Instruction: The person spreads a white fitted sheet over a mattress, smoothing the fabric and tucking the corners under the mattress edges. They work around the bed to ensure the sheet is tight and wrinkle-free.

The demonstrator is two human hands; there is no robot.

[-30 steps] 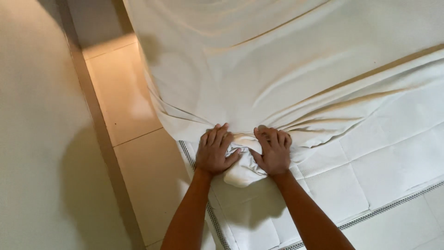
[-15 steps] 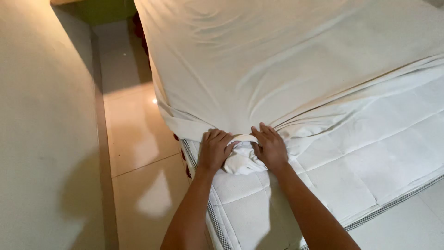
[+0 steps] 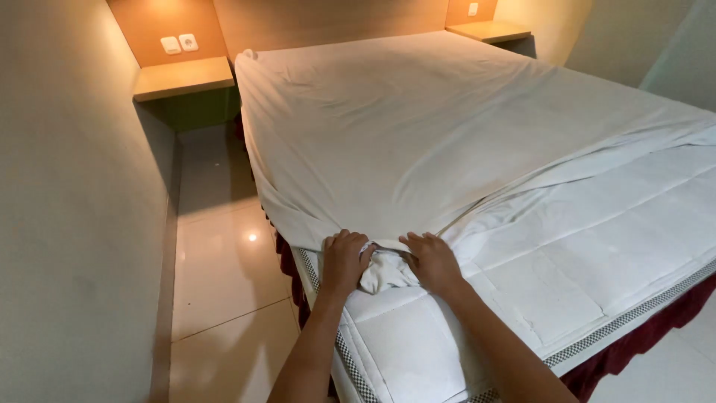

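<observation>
Two hands press down side by side at the near corner of the bed. The left hand [image 3: 344, 261] and the right hand [image 3: 432, 263] each have fingers curled shut on a bunched knot of sheet [image 3: 384, 272] that sits right between them. Both hands are just as near to it. The rest of the white sheet [image 3: 447, 127] lies away from the grip, running long toward the wooden headboard [image 3: 328, 22]. It looks thin and soft, with long wrinkles fanning out from the bunch. Under it the mattress [image 3: 582, 261] shows bare at the near end. It is thick and padded, stitched in squares, with a checked band along its edge. A shiny tiled floor [image 3: 224, 276] lies to the left.
</observation>
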